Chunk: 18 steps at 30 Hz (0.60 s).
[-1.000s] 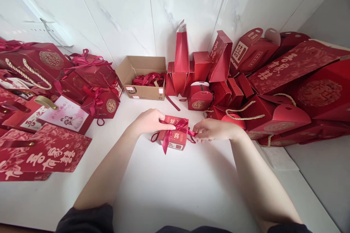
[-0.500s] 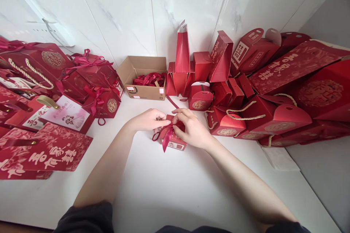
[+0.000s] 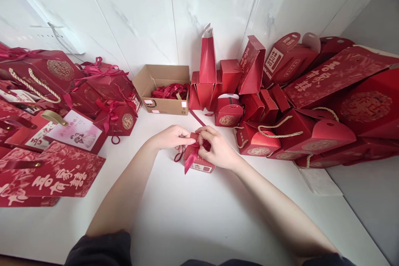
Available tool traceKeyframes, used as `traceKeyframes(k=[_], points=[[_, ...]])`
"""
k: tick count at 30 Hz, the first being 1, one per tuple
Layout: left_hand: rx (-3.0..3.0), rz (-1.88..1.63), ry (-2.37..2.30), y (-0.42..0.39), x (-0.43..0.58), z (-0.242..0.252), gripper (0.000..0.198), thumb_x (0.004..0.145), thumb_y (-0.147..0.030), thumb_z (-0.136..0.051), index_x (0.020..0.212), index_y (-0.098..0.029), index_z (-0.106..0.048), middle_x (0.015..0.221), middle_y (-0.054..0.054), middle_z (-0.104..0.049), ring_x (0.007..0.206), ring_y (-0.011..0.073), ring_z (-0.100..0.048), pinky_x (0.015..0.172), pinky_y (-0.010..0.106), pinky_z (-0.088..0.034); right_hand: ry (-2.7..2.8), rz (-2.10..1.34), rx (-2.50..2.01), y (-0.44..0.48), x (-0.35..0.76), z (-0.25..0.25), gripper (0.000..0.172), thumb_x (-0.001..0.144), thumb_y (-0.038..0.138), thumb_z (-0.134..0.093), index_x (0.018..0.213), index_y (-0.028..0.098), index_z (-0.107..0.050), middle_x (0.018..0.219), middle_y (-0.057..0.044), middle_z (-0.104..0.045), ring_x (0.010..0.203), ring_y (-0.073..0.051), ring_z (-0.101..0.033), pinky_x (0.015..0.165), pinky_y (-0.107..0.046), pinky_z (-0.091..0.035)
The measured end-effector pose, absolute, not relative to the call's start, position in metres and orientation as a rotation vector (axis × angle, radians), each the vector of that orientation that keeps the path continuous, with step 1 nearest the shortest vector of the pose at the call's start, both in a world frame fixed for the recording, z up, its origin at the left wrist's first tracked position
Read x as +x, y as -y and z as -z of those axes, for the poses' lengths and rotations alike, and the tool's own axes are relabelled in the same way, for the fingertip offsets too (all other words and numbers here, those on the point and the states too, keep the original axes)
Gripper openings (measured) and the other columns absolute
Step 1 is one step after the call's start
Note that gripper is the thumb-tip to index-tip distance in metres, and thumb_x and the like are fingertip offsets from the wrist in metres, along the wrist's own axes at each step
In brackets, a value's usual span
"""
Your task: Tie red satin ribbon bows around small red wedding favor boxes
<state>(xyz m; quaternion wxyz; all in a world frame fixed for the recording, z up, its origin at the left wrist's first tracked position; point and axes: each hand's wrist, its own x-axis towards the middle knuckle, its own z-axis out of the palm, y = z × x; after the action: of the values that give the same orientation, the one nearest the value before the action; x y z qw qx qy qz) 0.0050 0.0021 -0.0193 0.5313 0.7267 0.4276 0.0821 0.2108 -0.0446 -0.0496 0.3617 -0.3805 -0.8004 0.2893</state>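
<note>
A small red gift box (image 3: 199, 163) with a pale printed label on its front stands on the white table before me. Red ribbon (image 3: 190, 160) lies over its top, one tail hanging down the front. My left hand (image 3: 174, 137) is at the box's left top edge, thumb and fingers pinched on the ribbon. From the right, my right hand (image 3: 216, 145) pinches the ribbon too, its fingertips close to the left ones. A red cord loop (image 3: 178, 157) sticks out at the box's left side. The fingers partly hide the knot area.
Behind the box stands a cardboard box (image 3: 168, 108) holding red ribbons (image 3: 170, 91). Red gift boxes (image 3: 258, 139) crowd the right side. On the left are ribboned boxes (image 3: 114, 118) and printed gift bags (image 3: 62, 170). A tiled wall (image 3: 140, 12) closes off the back.
My right hand's fingers have drawn up and curled into a tighter pinch on the ribbon. The small box has shifted very slightly right; my left hand stays nearly in place.
</note>
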Motion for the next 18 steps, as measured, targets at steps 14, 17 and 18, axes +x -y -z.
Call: traceKeyframes(k=[14, 17, 18], points=[[2.028, -0.481, -1.163, 0.01, 0.009, -0.001, 0.031, 0.081, -0.049, -0.063, 0.087, -0.018, -0.065, 0.094, 0.003, -0.062, 0.081, 0.0165, -0.058, 0.072, 0.029, -0.047, 2.033, -0.789, -1.013, 0.033, 0.255, 0.026, 0.011, 0.09, 0.018, -0.048, 0.096, 0.021, -0.056, 0.107, -0.006, -0.059, 0.104, -0.02, -0.057, 0.094, -0.036, -0.042], [2.053, -0.544, -1.128, 0.016, 0.016, -0.003, 0.028, 0.081, -0.041, -0.063, 0.101, -0.022, -0.063, 0.108, 0.004, -0.061, 0.094, 0.0189, -0.058, 0.083, 0.033, -0.048, 2.119, -0.765, -1.109, 0.037, 0.261, 0.017, 0.006, 0.09, 0.024, -0.051, 0.088, 0.02, -0.055, 0.092, -0.003, -0.06, 0.084, -0.017, -0.058, 0.08, -0.032, -0.045], [2.069, -0.518, -1.116, 0.017, 0.017, -0.003, 0.025, 0.082, -0.039, -0.062, 0.099, -0.022, -0.065, 0.108, 0.004, -0.06, 0.096, 0.0193, -0.059, 0.085, 0.034, -0.048, 2.144, -0.777, -1.143, 0.039, 0.261, 0.015, 0.009, 0.091, 0.027, -0.052, 0.087, 0.02, -0.055, 0.088, -0.002, -0.06, 0.078, -0.016, -0.057, 0.074, -0.03, -0.044]])
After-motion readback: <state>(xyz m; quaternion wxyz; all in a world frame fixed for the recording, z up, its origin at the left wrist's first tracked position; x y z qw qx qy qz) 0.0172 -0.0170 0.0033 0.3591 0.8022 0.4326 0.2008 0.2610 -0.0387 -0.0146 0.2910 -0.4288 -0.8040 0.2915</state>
